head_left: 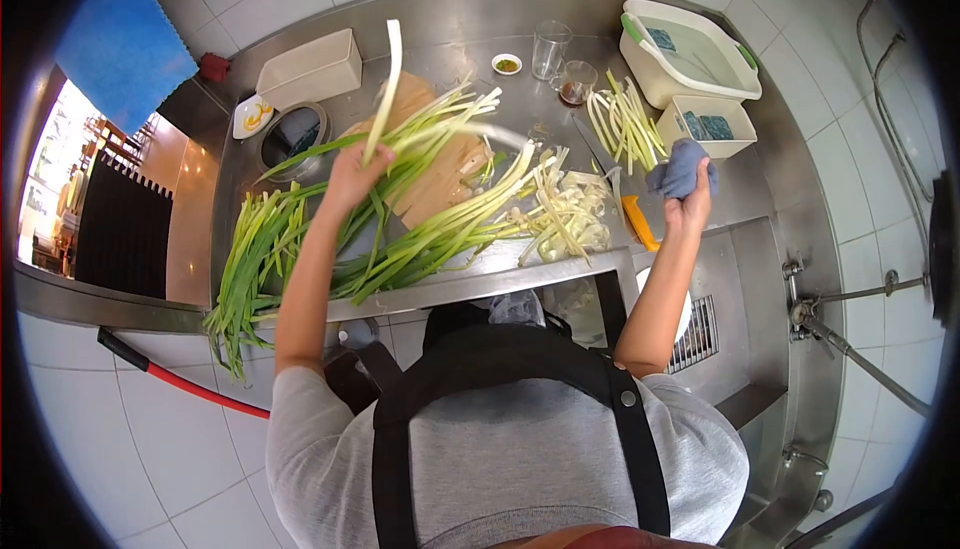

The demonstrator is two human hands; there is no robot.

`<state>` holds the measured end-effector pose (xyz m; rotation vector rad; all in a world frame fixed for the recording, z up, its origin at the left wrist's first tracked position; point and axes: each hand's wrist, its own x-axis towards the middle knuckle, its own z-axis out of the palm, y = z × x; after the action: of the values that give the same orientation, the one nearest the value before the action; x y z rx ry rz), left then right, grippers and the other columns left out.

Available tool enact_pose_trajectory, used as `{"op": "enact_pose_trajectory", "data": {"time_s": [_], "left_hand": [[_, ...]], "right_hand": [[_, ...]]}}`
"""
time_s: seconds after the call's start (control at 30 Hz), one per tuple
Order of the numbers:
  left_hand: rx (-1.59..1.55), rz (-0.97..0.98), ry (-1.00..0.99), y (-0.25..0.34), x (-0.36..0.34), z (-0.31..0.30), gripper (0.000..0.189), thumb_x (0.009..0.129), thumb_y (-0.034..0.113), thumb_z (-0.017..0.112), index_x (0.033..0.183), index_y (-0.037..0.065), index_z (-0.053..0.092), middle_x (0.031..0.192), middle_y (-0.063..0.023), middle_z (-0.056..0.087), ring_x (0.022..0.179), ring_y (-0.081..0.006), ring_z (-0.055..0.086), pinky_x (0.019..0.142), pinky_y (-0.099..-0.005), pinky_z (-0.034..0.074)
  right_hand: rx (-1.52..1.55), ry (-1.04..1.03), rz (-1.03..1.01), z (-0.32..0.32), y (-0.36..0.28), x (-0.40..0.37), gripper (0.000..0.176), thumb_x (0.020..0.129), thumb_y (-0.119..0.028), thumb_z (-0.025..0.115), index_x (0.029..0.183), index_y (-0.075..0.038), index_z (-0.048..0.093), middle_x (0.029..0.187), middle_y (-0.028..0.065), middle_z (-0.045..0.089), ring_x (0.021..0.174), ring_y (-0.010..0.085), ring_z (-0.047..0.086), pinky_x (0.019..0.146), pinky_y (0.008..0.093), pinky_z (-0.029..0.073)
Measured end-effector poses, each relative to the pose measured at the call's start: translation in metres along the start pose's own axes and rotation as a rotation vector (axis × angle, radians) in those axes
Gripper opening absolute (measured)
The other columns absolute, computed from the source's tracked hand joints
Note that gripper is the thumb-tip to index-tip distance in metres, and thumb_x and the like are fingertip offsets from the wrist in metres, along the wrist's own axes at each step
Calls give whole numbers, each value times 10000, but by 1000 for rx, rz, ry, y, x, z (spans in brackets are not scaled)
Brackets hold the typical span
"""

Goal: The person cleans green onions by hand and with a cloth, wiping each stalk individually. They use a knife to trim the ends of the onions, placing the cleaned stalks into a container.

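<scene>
My left hand is closed around a spring onion, its pale end pointing up and slightly blurred. Green stalks lie below and beside this hand, on a wooden cutting board and the steel counter. A bundle of leafy greens hangs over the counter's front edge at the left. In my right hand is a crumpled grey-blue cloth, raised over the right side. A knife with an orange handle lies to the left of that hand, next to a heap of pale peelings.
Trimmed stalks lie at the right. Behind them stand a white basin of water, a small tub with cloths, and glasses. A round metal container and white bin are at left; a sink is at right.
</scene>
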<state>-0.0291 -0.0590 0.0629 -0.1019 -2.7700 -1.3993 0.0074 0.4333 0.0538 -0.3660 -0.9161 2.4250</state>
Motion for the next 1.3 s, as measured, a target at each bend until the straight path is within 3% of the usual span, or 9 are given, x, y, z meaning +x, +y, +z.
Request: {"op": "enact_pose_trajectory", "data": {"time_s": [0.13, 0.2, 0.3, 0.33, 0.57, 0.63, 0.97, 1.23, 1.3], "left_hand": [[141, 70, 88, -45, 57, 12, 266, 847, 283, 602, 943, 36, 619, 700, -114, 606, 649, -215, 577, 633, -335, 450], [402, 340, 167, -84, 82, 21, 357, 883, 355, 525, 961, 17, 609, 770, -207, 609, 728, -352, 582, 700, -422, 446], [448, 245, 87, -47, 73, 26, 416, 906, 389, 459, 987, 5, 600, 835, -241, 603, 803, -423, 555, 737, -469, 427], [372, 62, -65, -31, 73, 31, 405, 911, 381, 462, 973, 6, 600, 825, -225, 601, 789, -374, 571, 726, -439, 435], [62, 131, -460, 87, -2, 104, 334, 914, 313, 449, 909, -1, 561, 792, -212, 581, 748, -310, 564, 694, -400, 434], [-121, 547, -497, 72, -8, 136, 269, 876, 217, 453, 899, -35, 542, 797, -239, 568, 759, -356, 560, 692, -420, 430], [120, 487, -559, 77, -47, 103, 226, 908, 180, 406, 846, -21, 489, 789, -232, 559, 752, -388, 545, 692, -431, 422], [451, 491, -400, 79, -65, 75, 254, 934, 299, 395, 938, 78, 520, 837, -143, 612, 790, -340, 587, 658, -448, 449], [502, 476, -325, 65, -66, 57, 248, 928, 298, 407, 950, 83, 527, 837, -139, 611, 784, -339, 588, 652, -439, 455]], "right_hand": [[-68, -61, 104, 12, 26, -24, 367, 874, -245, 594, 1130, -7, 481, 1042, 130, 603, 915, 234, 613, 774, 366, 522], [-131, -121, 167, 19, 40, -40, 373, 886, -267, 572, 1134, -3, 483, 1034, 129, 602, 917, 228, 612, 784, 352, 517], [-146, -230, 245, 25, 60, -59, 388, 892, -281, 557, 1152, -4, 477, 1067, 133, 590, 924, 224, 610, 793, 349, 515], [-132, -287, 269, 28, 66, -67, 400, 894, -290, 553, 1163, -5, 474, 1074, 133, 587, 931, 225, 608, 807, 349, 510], [40, -421, 491, 74, 119, -124, 381, 890, -266, 560, 1165, -14, 481, 1054, 116, 587, 943, 227, 601, 833, 372, 501], [26, -409, 503, 75, 127, -128, 317, 891, -222, 566, 1124, -16, 502, 1025, 102, 594, 919, 224, 608, 789, 369, 522], [-69, -118, 661, 40, 93, -86, 370, 840, -260, 636, 1087, -18, 503, 956, 110, 602, 837, 231, 614, 737, 360, 526], [-61, -269, 523, 10, 74, -59, 326, 869, -268, 594, 1076, -28, 517, 979, 98, 604, 842, 207, 610, 749, 336, 512], [-23, -99, 334, -1, 49, -38, 341, 884, -295, 565, 1090, -29, 510, 991, 99, 605, 883, 211, 606, 792, 351, 501]]}}
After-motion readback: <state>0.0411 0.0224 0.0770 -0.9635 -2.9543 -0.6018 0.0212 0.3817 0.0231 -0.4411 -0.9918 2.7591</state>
